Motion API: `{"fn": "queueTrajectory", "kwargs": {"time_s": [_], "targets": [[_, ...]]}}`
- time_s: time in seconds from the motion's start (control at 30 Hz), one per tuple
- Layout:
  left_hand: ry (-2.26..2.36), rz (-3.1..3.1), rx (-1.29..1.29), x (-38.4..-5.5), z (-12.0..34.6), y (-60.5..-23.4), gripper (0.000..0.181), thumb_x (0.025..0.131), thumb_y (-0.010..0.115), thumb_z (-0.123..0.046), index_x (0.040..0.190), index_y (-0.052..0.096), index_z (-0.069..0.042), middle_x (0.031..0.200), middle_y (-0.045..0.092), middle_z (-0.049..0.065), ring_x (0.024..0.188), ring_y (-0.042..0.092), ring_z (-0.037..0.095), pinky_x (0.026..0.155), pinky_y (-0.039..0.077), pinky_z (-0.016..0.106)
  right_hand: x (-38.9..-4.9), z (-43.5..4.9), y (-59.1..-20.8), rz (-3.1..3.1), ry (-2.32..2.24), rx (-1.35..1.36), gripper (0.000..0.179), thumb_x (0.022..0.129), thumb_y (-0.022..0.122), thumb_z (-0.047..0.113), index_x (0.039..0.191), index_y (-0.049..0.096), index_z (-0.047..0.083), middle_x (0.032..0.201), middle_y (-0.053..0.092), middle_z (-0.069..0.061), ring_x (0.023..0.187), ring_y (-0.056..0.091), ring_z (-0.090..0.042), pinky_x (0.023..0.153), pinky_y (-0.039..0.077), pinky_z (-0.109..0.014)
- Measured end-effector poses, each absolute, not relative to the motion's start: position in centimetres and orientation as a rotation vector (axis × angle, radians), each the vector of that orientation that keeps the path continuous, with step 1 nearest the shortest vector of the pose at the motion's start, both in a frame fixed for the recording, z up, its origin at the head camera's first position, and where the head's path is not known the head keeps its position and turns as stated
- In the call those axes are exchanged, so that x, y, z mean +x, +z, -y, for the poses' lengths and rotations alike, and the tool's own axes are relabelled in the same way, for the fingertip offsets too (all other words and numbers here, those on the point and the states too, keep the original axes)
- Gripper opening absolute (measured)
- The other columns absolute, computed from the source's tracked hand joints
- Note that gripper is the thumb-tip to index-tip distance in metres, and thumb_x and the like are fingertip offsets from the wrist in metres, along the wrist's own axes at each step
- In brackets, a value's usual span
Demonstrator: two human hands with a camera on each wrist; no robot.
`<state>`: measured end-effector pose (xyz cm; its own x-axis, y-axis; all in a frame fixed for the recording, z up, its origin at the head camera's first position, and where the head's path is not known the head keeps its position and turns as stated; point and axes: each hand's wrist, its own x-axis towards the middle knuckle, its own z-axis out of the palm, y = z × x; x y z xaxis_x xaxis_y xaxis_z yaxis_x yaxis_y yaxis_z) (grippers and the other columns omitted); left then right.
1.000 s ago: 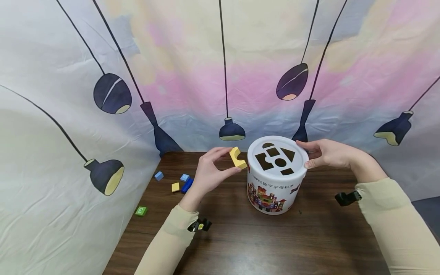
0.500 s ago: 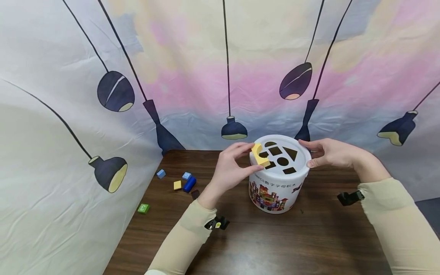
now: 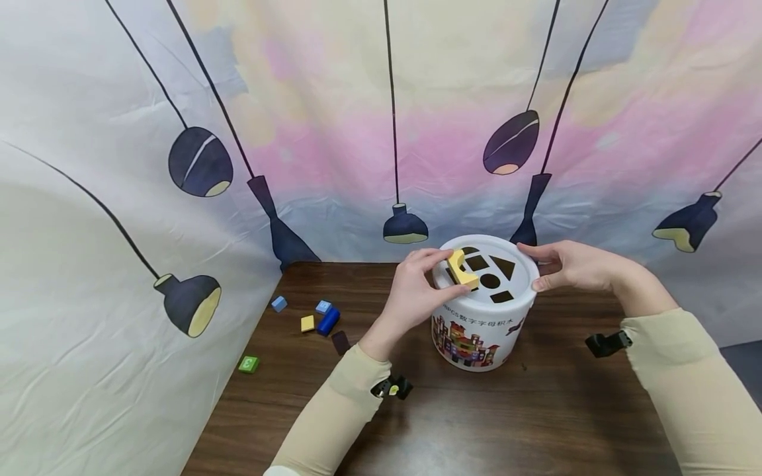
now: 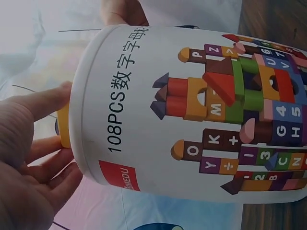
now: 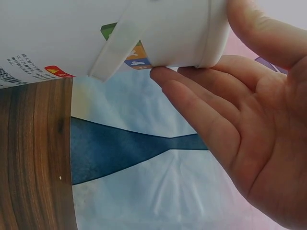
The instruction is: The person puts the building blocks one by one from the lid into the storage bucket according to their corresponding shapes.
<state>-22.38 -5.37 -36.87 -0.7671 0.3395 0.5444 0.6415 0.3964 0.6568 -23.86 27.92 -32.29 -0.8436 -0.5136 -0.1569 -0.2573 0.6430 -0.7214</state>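
A yellow arch-shaped block (image 3: 462, 271) is pinched between the thumb and fingers of my left hand (image 3: 417, 287). It sits tilted at the lid (image 3: 518, 277) of a white bucket (image 3: 470, 337), over the left cutouts, covering some of them. In the left wrist view, the yellow block (image 4: 64, 125) shows at the lid's edge; its far side is hidden. My right hand (image 3: 574, 268) holds the bucket's rim at the right, thumb at the lid edge. In the right wrist view, the right hand's (image 5: 249, 100) fingers lie along the bucket's side (image 5: 177, 33).
Left on the dark wooden table (image 3: 506, 423) lie a blue cylinder (image 3: 329, 321), a yellow block (image 3: 307, 323), two light-blue blocks, one of them a cube (image 3: 279, 303), a green block (image 3: 249, 364) and a dark brown block (image 3: 341, 342). A lamp-patterned cloth (image 3: 333, 132) hangs behind.
My left hand has carried the yellow arch block rightward from beside the bucket onto its lid, over the left cutouts. The right hand stays at the rim. The brown block has come into view.
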Motion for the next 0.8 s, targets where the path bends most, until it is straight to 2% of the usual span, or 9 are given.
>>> {"fn": "queueTrajectory", "kwargs": {"time_s": [0.07,0.23,0.57,0.8], "targets": [[-1.253,2.368,-0.842,-22.4,5.3,-36.8,0.068,0.081,0.098,-0.028,0.139,0.072,-0.005,0.132,0.070,0.009,0.116,0.065,0.024,0.093,0.057,0.037,-23.9,-27.9,-32.3,-2.515,-1.023,-0.620,0.091,0.097,0.082,0.019,0.165,0.027,-0.007,0.166,0.032,-0.031,0.140,0.052,-0.051,0.102,0.056,-0.052],[-1.222,2.413,-0.849,-22.5,5.2,-36.4,0.069,0.082,0.097,-0.024,0.141,0.070,-0.002,0.132,0.069,0.009,0.112,0.065,0.022,0.086,0.056,0.029,-23.9,-27.8,-32.4,-2.550,-0.997,-0.637,0.090,0.096,0.082,0.020,0.164,0.030,-0.006,0.167,0.033,-0.029,0.141,0.052,-0.049,0.103,0.056,-0.051],[-1.166,2.528,-0.793,-22.2,5.2,-35.8,0.070,0.084,0.096,-0.029,0.142,0.069,-0.002,0.133,0.068,0.011,0.122,0.064,0.026,0.093,0.058,0.030,-24.0,-27.8,-32.5,-2.553,-1.006,-0.628,0.091,0.096,0.083,0.021,0.164,0.030,-0.006,0.167,0.032,-0.030,0.142,0.050,-0.050,0.104,0.055,-0.054],[-1.129,2.602,-0.791,-22.3,4.9,-35.2,0.073,0.086,0.093,-0.031,0.146,0.065,-0.003,0.136,0.067,0.011,0.118,0.064,0.025,0.090,0.057,0.030,-23.9,-28.0,-32.6,-2.515,-1.052,-0.610,0.092,0.096,0.082,0.021,0.165,0.028,-0.006,0.169,0.028,-0.029,0.141,0.052,-0.050,0.104,0.055,-0.055]]}}
